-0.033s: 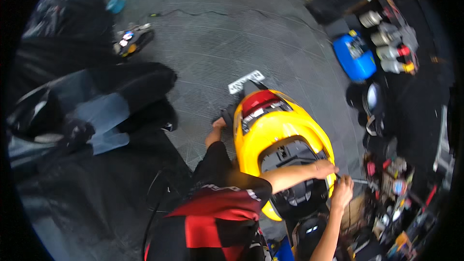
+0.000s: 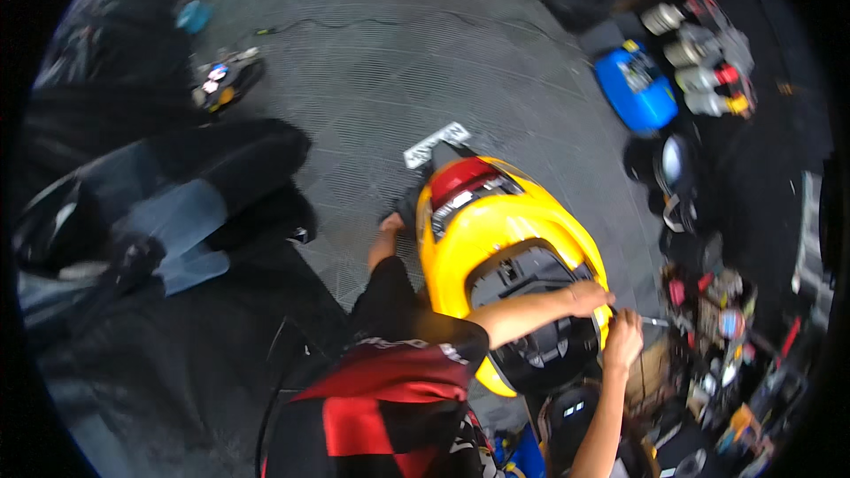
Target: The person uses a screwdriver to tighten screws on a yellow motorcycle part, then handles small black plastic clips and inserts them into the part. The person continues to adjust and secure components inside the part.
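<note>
A yellow scooter (image 2: 540, 215) stands in front of me. Its seat is off, and the dark compartment (image 2: 542, 252) beneath lies exposed. My left arm stretches across this opening. At the right edge of the yellow bodywork, my left hand (image 2: 586, 297) is closed, its fingertips near a small dark piece I cannot make out. Just outside that edge, close to the left fingers, my right hand (image 2: 624, 339) is closed around a tool with a thin metal shaft (image 2: 653, 322). The shaft points off to the right. Its working end and exact kind are unclear.
Cluttered tools and parts (image 2: 722, 336) lie at the lower right. A blue scooter panel (image 2: 639, 97) and several bottles (image 2: 699, 80) are at the upper right. A black-covered seat shape (image 2: 257, 155) stands at left. A cable (image 2: 354, 25) crosses the grey floor.
The whole view has shifted slightly, so the scooter and surroundings appear a little farther left and up. Both hands keep their place at the scooter's right edge.
</note>
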Motion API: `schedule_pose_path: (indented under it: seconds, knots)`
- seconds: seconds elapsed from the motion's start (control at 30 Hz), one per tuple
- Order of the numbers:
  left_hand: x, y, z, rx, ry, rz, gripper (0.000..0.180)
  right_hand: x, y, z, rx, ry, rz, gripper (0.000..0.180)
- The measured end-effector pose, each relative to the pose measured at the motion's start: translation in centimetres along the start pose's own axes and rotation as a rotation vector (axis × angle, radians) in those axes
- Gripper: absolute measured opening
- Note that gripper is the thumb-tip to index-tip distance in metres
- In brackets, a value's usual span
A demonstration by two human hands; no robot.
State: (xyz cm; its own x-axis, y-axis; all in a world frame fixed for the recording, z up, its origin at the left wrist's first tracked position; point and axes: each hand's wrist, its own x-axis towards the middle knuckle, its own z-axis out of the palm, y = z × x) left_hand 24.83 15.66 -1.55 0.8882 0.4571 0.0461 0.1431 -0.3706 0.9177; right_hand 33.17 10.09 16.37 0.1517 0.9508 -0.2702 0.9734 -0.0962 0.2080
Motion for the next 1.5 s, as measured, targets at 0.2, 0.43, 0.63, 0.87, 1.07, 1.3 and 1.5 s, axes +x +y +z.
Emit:
schedule_pose_path:
  seconds: [0.2,0.43,0.63,0.87,1.07,1.3,1.5]
  knots:
    - [0.9,-0.2,-0.7,-0.121,0.14,-0.101,0.033,5.3,0.1,1.0,0.811,-0.359,0.859,0.051]
    - [0.5,0.0,-0.5,-0.183,0.066,-0.131,0.031,2.1,-0.9,-0.3,0.176,-0.017,0.376,0.024]
    - [0.8,2.1,1.4,-0.027,0.23,-0.078,0.03,1.1,0.9,3.1,0.281,-0.047,0.408,0.04]
    - [1.3,2.0,1.4,-0.133,0.244,-0.188,0.026,4.0,-1.3,-1.4,0.592,-0.186,0.641,0.039]
    - [1.3,2.2,0.7,-0.124,0.186,-0.146,0.024,2.6,0.1,-0.2,-0.224,-0.215,0.05,0.031]
    - [1.6,2.1,0.3,-0.053,0.204,-0.171,0.025,3.9,1.4,3.5,1.123,-0.231,1.053,0.049]
    - [-0.2,0.5,1.8,-0.092,0.256,-0.157,0.023,1.8,-0.9,-0.4,-0.143,0.09,0.147,0.034]
